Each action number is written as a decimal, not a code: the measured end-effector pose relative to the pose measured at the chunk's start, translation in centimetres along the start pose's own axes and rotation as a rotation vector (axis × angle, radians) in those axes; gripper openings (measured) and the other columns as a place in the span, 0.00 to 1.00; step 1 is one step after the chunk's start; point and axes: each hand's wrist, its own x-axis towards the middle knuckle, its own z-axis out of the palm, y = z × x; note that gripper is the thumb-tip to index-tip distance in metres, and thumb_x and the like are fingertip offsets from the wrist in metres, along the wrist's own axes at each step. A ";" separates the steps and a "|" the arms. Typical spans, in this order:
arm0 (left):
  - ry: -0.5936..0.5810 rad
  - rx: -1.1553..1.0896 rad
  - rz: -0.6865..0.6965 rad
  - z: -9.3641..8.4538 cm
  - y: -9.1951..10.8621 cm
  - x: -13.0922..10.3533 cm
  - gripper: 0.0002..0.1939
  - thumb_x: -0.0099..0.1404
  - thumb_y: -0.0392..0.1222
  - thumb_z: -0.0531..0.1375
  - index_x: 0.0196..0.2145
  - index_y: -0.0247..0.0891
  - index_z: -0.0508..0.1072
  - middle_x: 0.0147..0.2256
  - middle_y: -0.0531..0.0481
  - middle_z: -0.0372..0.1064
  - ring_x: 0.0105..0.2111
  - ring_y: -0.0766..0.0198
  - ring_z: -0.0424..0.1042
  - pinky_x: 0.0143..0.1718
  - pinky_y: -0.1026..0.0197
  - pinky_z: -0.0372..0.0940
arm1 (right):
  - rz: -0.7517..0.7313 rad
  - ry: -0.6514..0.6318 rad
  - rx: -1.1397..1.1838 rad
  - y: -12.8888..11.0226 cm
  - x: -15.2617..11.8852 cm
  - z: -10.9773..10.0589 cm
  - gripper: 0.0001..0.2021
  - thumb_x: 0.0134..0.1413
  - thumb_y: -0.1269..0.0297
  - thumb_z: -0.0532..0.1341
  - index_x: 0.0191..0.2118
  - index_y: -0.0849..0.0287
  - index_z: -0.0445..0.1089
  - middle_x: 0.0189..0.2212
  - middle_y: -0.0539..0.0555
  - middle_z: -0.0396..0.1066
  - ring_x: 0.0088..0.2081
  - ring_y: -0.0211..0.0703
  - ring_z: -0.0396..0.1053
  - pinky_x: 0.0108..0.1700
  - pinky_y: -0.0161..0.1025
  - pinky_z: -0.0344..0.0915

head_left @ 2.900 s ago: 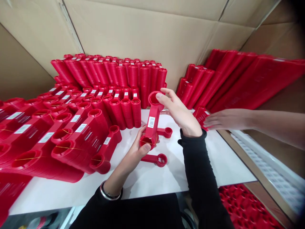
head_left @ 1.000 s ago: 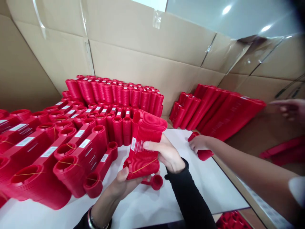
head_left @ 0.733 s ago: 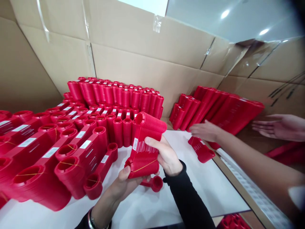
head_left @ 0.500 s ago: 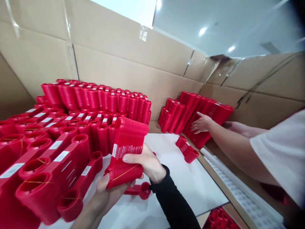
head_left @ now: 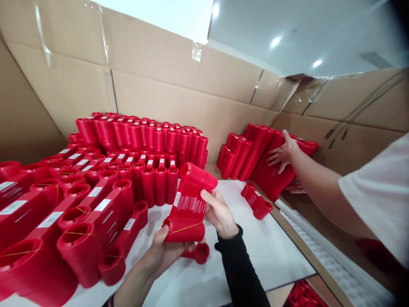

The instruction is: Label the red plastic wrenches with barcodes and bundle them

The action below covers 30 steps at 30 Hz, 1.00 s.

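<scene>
Between my two hands is a stack of nested red plastic pieces [head_left: 188, 209], ring-shaped at both ends, with a white barcode label and a thin tan band across the lower end. My left hand [head_left: 161, 253] is closed round its lower end from below, thumb on the near edge. With my right hand [head_left: 222, 213] I grip its right side, thumb on the face. Under the stack, a red piece [head_left: 201, 253] lies on the white table, partly hidden. Just left, a short banded bundle [head_left: 119, 251] lies on the table.
Many banded red stacks [head_left: 96, 213] fill the left, with more rows [head_left: 153, 140] behind. A small red bundle [head_left: 256, 200] lies right on the white table [head_left: 255, 256]. Beyond, a co-worker's hand [head_left: 284, 153] touches leaning red stacks [head_left: 246, 153]. Cardboard walls [head_left: 179, 94] stand behind.
The held stack has shifted slightly right in view, and my right hand has moved up along its side. The co-worker's hand has risen with spread fingers on the far stacks.
</scene>
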 end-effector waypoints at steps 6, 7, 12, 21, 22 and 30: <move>0.047 -0.040 0.051 -0.1 -0.3 -0.1 0.23 0.61 0.57 0.62 0.41 0.32 0.78 0.35 0.41 0.77 0.35 0.53 0.74 0.35 0.58 0.64 | 0.029 -0.087 -0.021 1.8 -1.9 0.2 0.17 0.46 0.65 0.71 0.44 0.60 0.74 0.38 0.55 0.79 0.35 0.41 0.77 0.37 0.33 0.71; 0.051 -0.051 0.055 -0.2 -0.6 -0.1 0.22 0.62 0.56 0.61 0.40 0.33 0.78 0.34 0.41 0.77 0.34 0.54 0.74 0.35 0.58 0.64 | 0.019 -0.086 -0.022 1.8 -2.1 0.1 0.17 0.46 0.65 0.71 0.44 0.60 0.74 0.39 0.55 0.79 0.37 0.42 0.77 0.39 0.34 0.71; -0.018 -0.095 0.063 -0.9 -1.2 -0.1 0.19 0.58 0.55 0.66 0.37 0.36 0.78 0.34 0.45 0.76 0.32 0.57 0.73 0.38 0.55 0.65 | -0.055 -0.056 -0.020 0.4 -1.7 -0.3 0.17 0.43 0.62 0.73 0.41 0.59 0.75 0.35 0.55 0.79 0.36 0.43 0.77 0.42 0.36 0.71; -0.183 -0.037 0.015 0.9 0.0 -1.3 0.25 0.58 0.62 0.62 0.37 0.35 0.79 0.30 0.44 0.75 0.36 0.52 0.71 0.33 0.59 0.61 | -0.122 -0.010 -0.092 0.4 -3.9 0.4 0.15 0.46 0.57 0.71 0.40 0.58 0.76 0.35 0.55 0.79 0.35 0.45 0.76 0.43 0.42 0.71; -0.175 -0.043 0.022 0.8 -0.1 -1.5 0.25 0.58 0.62 0.62 0.38 0.35 0.79 0.31 0.44 0.75 0.35 0.53 0.71 0.33 0.59 0.61 | -0.101 -0.044 -0.114 0.7 -4.4 0.6 0.15 0.48 0.59 0.70 0.42 0.59 0.76 0.38 0.57 0.79 0.38 0.46 0.76 0.46 0.43 0.70; -0.161 -0.087 0.059 -0.3 -1.7 -3.7 0.31 0.61 0.64 0.57 0.46 0.34 0.77 0.39 0.37 0.77 0.35 0.50 0.75 0.31 0.61 0.62 | -0.061 -0.190 -0.174 1.3 -6.0 1.3 0.17 0.54 0.60 0.67 0.50 0.58 0.75 0.43 0.59 0.77 0.47 0.51 0.74 0.52 0.47 0.67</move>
